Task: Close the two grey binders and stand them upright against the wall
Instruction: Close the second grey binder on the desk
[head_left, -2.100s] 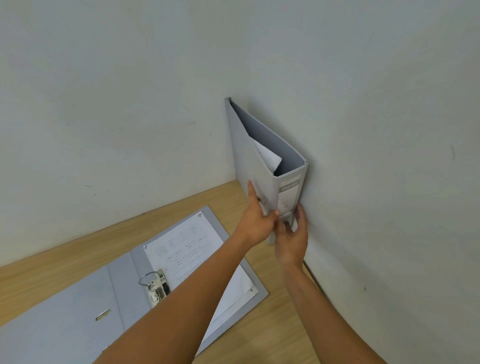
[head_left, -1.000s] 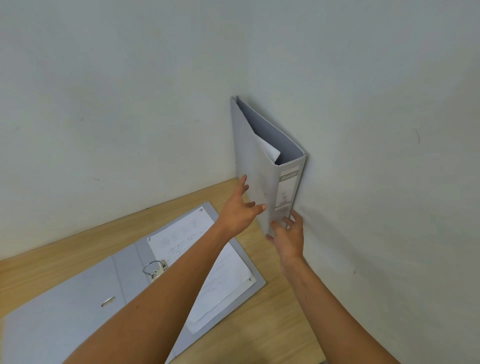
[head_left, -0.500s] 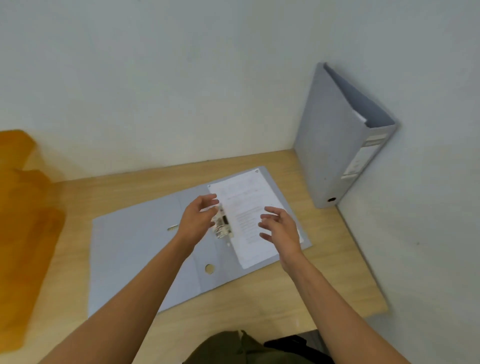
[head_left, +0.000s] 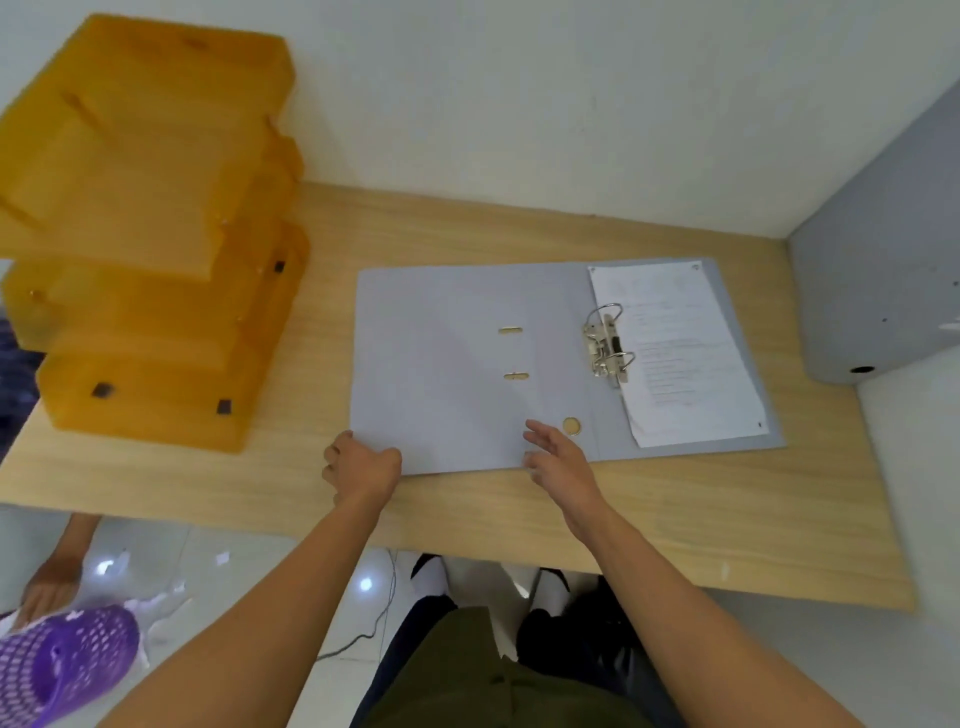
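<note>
Grey card covers most of the wooden desk (head_left: 675, 509): the open lever-arch binder (head_left: 457, 364) is laid flat at the centre, its ring mechanism (head_left: 605, 340) and sheaf of papers (head_left: 680, 353) towards 3 o'clock. A second grey binder (head_left: 872, 270) is seen upright in the corner at 3 o'clock, against the wall (head_left: 519, 104).

If the cover is swung over quickly, the loose page edges could be caught and creased in the fold, or the binder could be slid towards the orange stacked trays (head_left: 145, 234) at 9 o'clock.

The left hand (head_left: 361, 467) is curled at the cover's near-left corner, apparently pinching its edge. The right hand (head_left: 558, 460) is spread open at the near edge, nothing held.
</note>
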